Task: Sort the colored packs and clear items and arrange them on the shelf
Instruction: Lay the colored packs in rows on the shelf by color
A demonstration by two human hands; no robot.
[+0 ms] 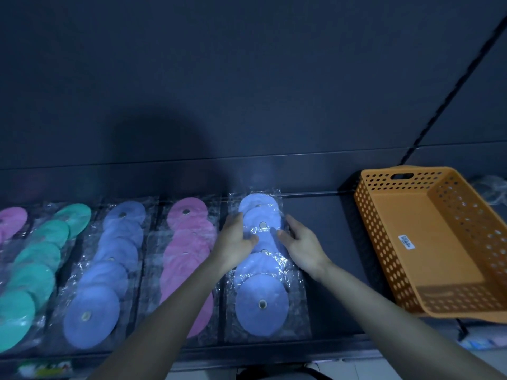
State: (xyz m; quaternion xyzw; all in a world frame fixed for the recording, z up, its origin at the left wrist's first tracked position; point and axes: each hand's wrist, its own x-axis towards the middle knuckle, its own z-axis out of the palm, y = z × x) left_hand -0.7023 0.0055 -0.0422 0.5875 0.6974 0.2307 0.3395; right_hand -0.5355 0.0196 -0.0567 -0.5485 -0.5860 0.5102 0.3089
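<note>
Both hands — left hand point(238, 237), right hand point(299, 242) — lie open on the blue disc pack point(262, 266); light, slippery film — grip its side edges

A dark shelf point(323, 215) runs across the view, backed by a dark panel. On it, side by side in a row, lie clear plastic packs of round pads: a pink pack point(11, 220) at 9 o'clock, then a green pack point(35, 264), a blue pack point(104, 272), a second pink pack point(186, 242), and a light blue pack point(262, 303) near centre. At 3 o'clock, apart from the row, sits an orange perforated basket point(428, 242).
</note>
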